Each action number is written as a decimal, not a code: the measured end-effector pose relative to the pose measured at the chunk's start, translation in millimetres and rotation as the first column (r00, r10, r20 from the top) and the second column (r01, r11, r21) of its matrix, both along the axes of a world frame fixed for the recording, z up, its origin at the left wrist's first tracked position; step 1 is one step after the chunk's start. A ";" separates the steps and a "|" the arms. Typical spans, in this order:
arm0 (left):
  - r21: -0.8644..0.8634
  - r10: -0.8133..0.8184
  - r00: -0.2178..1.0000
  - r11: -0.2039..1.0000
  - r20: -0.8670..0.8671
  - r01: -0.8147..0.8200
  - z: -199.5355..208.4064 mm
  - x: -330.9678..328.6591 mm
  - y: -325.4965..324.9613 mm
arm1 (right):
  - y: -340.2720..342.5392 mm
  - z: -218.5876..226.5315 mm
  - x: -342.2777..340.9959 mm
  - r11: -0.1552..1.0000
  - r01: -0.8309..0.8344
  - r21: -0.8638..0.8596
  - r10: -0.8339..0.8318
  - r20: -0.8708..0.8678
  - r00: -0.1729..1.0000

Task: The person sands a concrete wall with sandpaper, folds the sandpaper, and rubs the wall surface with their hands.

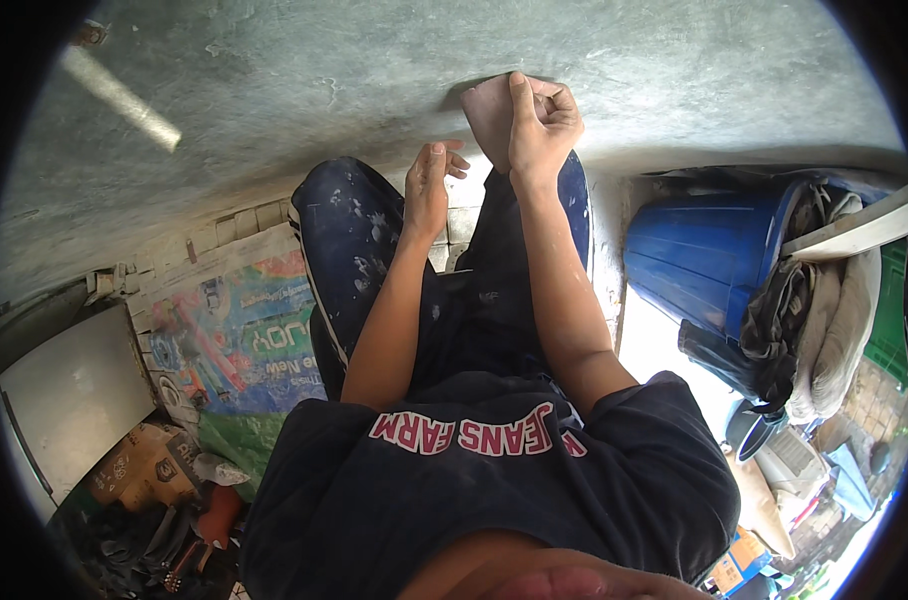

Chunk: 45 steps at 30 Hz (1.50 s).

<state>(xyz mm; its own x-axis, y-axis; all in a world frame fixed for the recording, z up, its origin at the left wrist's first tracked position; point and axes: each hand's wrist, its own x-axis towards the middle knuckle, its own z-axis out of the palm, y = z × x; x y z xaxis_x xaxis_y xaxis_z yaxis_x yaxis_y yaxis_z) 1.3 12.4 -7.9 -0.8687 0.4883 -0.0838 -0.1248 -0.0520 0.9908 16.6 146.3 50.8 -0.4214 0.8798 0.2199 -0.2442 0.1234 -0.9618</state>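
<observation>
A folded sheet of pinkish-brown sandpaper is pinched between the thumb and fingers of my right hand. It lies up against a smooth grey plastered wall, at the far side in front of me. My left hand hangs between my knees, a little lower and to the left of the sandpaper. Its fingers are apart and slightly bent, and nothing is in it. White dust marks the knees of my dark blue trousers.
At the right a blue plastic tub lies on its side, with dark and grey cloths by its mouth. A pale board juts in there. On the left are a colourful printed sheet, a whitish panel and a cardboard box.
</observation>
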 end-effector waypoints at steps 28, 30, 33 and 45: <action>-0.105 -0.036 0.999 0.994 -0.023 0.033 -0.5 0.3 -0.3 | 9.4 11.6 11.1 0.512 0.043 0.858 -0.475 0.241 0.846; -0.056 -0.035 0.999 0.998 -0.008 0.034 -2.3 1.0 0.0 | 7.0 7.9 7.5 0.514 0.043 0.857 -0.461 0.234 0.856; -0.052 -0.037 0.999 0.998 0.025 0.039 -2.2 1.1 -0.2 | 4.4 5.3 6.0 0.519 0.028 0.855 -0.442 0.239 0.865; -0.089 -0.064 0.998 0.994 0.015 0.065 -1.7 0.6 -2.6 | 0.8 6.9 -1.2 0.586 0.107 0.803 -0.398 0.170 0.901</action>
